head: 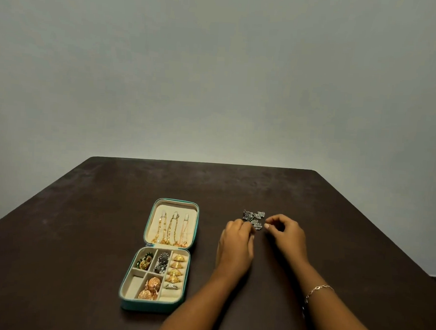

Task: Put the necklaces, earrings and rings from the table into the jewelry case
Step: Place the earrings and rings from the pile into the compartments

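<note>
Silver earrings (253, 218) sit in a small tangle-prone cluster on the tabletop (107, 209), at 2 o'clock from the open jewelry case (149, 307). Left hand (235, 240) is at the cluster's 7 o'clock with curled fingertips touching the darker piece; can't tell if it pinches. Right hand (284, 230) is at 4 o'clock, thumb and forefinger narrowed just beside the cluster; can't tell if it holds anything. Judgement: light, stiff filigree whose hooks likely snag. Pinch one by its body and lift it clear.
</note>
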A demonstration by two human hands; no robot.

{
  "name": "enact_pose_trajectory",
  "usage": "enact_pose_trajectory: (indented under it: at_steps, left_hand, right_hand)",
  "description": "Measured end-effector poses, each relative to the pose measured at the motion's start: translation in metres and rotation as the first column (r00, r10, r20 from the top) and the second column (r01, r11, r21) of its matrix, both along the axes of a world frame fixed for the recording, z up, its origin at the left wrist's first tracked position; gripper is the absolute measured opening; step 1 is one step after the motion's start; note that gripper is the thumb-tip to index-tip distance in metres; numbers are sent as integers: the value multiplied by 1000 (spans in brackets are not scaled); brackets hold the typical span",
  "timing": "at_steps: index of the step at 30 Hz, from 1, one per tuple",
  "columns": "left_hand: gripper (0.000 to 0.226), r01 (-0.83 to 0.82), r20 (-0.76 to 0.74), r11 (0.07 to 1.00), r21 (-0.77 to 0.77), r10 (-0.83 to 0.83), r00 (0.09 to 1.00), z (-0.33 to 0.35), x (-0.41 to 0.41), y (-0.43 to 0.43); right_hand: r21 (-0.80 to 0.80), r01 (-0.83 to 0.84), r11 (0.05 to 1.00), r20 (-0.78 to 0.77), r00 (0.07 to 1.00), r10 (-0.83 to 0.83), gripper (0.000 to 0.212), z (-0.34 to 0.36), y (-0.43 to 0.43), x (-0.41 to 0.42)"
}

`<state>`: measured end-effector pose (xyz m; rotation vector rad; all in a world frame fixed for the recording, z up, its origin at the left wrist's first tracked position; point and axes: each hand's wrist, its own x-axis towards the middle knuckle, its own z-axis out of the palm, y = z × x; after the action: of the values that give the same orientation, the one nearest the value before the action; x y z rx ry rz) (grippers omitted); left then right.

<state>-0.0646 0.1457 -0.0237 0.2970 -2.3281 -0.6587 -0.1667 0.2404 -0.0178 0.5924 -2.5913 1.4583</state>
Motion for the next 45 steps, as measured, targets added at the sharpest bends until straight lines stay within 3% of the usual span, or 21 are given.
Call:
enact_pose_trajectory:
  at_steps: [5,12,18,23,30,34,38,41,45]
  left_hand:
    - [18,21,21,999,35,-22,1000,5,-17,-6]
    - [24,55,-32,984,171,-50,998,3,-28,-8]
    - [28,80,-23,973,215,-77,997,5,-26,-9]
    - [29,69,8,972,225,-73,997,4,-27,-10]
    - [26,100,1,960,263,-104,995,6,-25,-9]
    - [25,101,-12,959,264,-102,995,5,-24,-10]
    - [27,56,-42,938,341,-44,998,4,-26,-13]
    - [29,34,-55,910,413,-12,998,4,-26,-14]
    - [29,42,-33,906,422,-31,999,5,-26,-14]
  right_hand:
    - [24,-75,997,-8,997,75,15,-2,-10,-12]
    - [113,-71,991,-18,997,74,3,-5,-11,-16]
    - [-23,-121,992,51,991,122,4,1,-7,-15]
    - [34,-166,986,52,985,164,18,4,-6,-12]
    - [-270,-224,936,169,947,275,7,11,-4,-8]
    - [-333,-267,904,203,916,345,10,11,-4,-6]
    - [-177,-241,954,60,965,255,19,8,-4,-11]
    - [-24,-277,961,21,961,277,21,6,-4,-12]
    - [204,-223,953,-33,972,234,7,5,-8,-11]
